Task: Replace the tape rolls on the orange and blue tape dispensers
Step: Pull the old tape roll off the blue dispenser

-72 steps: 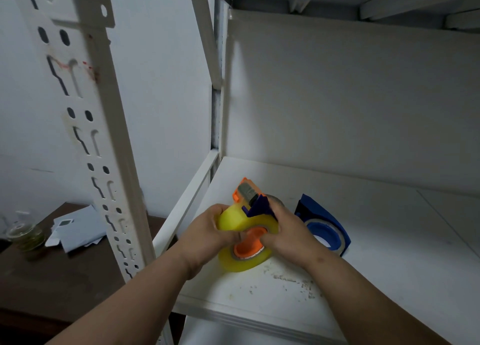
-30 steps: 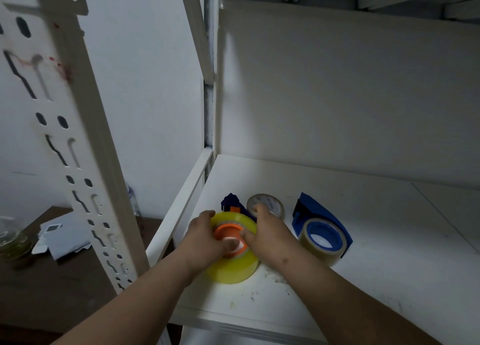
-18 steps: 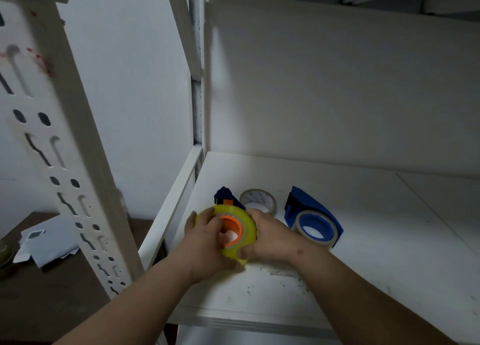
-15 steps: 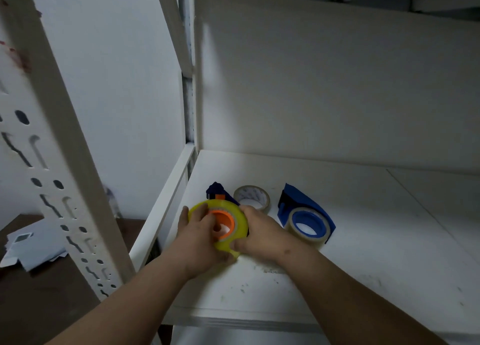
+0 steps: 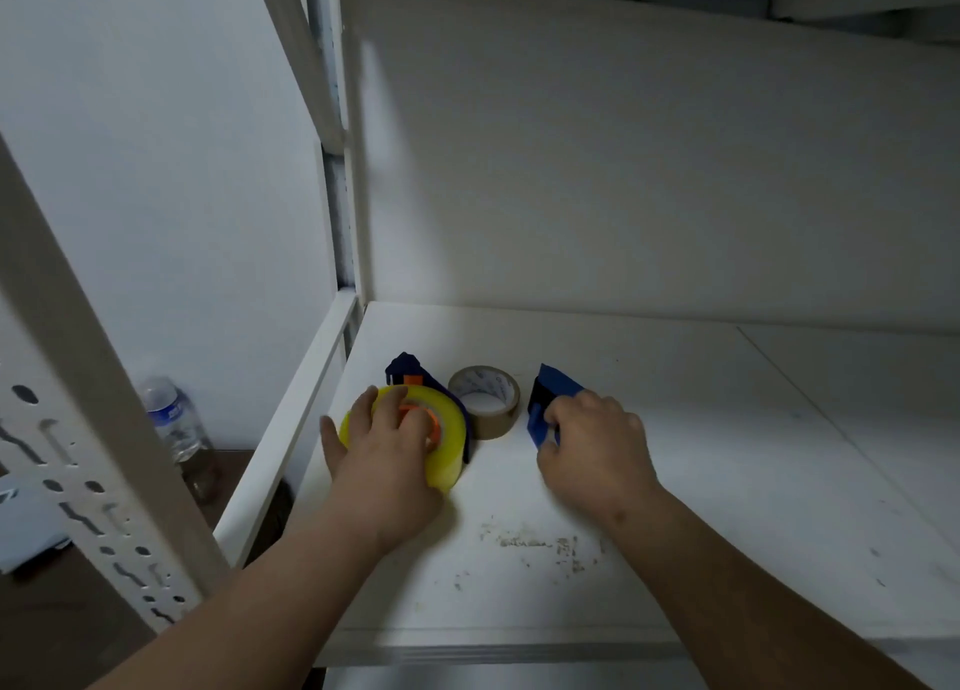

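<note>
Resting on the white shelf (image 5: 675, 481), front left: orange tape dispenser (image 5: 410, 377), carrying a yellow tape roll (image 5: 452, 445). Left hand (image 5: 387, 448) lies over roll and orange hub, fingers curled round them. Roll likely stiff, moderately heavy, slick-sided; best gripped across the outer rim.
Blue tape dispenser (image 5: 550, 393), just right of a loose brown tape roll (image 5: 485, 403): right hand (image 5: 592, 440) grips its near edge. Probably light rigid plastic; hold by the body, clear of any cutter edge.
</note>
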A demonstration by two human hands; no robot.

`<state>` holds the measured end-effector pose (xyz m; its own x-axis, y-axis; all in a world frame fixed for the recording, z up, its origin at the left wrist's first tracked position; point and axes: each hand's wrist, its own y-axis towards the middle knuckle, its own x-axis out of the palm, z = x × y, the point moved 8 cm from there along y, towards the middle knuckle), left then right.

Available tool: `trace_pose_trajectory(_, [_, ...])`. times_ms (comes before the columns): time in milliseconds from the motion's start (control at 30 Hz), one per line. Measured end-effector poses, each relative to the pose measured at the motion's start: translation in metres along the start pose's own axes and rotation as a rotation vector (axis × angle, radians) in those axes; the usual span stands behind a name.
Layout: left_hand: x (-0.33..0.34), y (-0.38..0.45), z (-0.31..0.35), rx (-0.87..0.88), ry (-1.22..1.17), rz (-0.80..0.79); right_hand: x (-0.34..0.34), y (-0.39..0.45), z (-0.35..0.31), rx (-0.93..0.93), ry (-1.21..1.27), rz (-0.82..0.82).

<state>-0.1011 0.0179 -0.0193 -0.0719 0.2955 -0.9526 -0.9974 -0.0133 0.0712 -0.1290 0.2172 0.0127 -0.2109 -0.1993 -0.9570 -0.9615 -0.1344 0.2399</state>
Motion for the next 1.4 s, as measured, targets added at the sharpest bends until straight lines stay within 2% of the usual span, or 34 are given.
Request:
trace_pose_trajectory(167, [-0.018,-0.012,0.039,0.089,-0.084,0.255,-0.015,-0.009,0.04,0.145,0.038,0.174])
trace_pose_trajectory(233, [-0.02,-0.014,0.052,0.125,-0.12,0.303,-0.006,-0.003,0.055,0.191,0.085,0.076])
trace_pose_trajectory(300, [-0.017,-0.015,0.064,0.18,-0.186,0.304,0.013,0.001,0.069,0.288,0.262,-0.121])
trace_pose_trajectory(333, [-0.014,-0.014,0.069,0.193,-0.252,0.272,0.021,0.001,0.073,0.331,0.368,-0.196])
trace_pose_trajectory(400, [-0.001,-0.01,0.073,0.131,-0.428,0.156,0.027,0.001,0.079,0.369,0.508,-0.223])
trace_pose_trajectory(533, [0.046,-0.012,0.074,-0.259,-0.941,-0.233,0.023,-0.005,0.092,0.401,0.578,-0.138])
trace_pose_trajectory(633, [0.07,-0.019,0.086,-0.409,-1.118,-0.391,0.02,-0.014,0.095,0.399,0.614,-0.085])
trace_pose_trajectory(833, [0.072,-0.018,0.118,-0.464,-1.397,-0.407,-0.001,-0.025,0.086,0.256,0.736,0.017])
trace_pose_trajectory(933, [0.066,-0.016,0.124,-0.472,-1.536,-0.327,-0.009,-0.028,0.078,0.143,0.829,0.004])
trace_pose_trajectory(1000, [0.062,-0.017,0.121,-0.475,-1.591,-0.241,-0.008,-0.029,0.077,0.119,0.959,-0.074])
trace_pose_trajectory(1033, [0.061,-0.017,0.12,-0.46,-1.61,-0.231,-0.003,-0.031,0.077,0.127,1.051,-0.163])
trace_pose_trajectory(1100, [0.058,-0.018,0.121,-0.403,-1.627,-0.259,0.009,-0.038,0.074,0.169,1.274,-0.399])
trace_pose_trajectory(1167, [0.054,-0.019,0.121,-0.341,-1.602,-0.283,0.013,-0.042,0.078,0.19,1.426,-0.523])
trace_pose_trajectory(1233, [0.05,-0.021,0.12,-0.301,-1.567,-0.317,0.011,-0.039,0.09,0.198,1.464,-0.506])
trace_pose_trajectory(1400, [0.04,-0.026,0.124,-0.214,-1.471,-0.401,0.003,-0.037,0.103,0.139,1.31,-0.502])
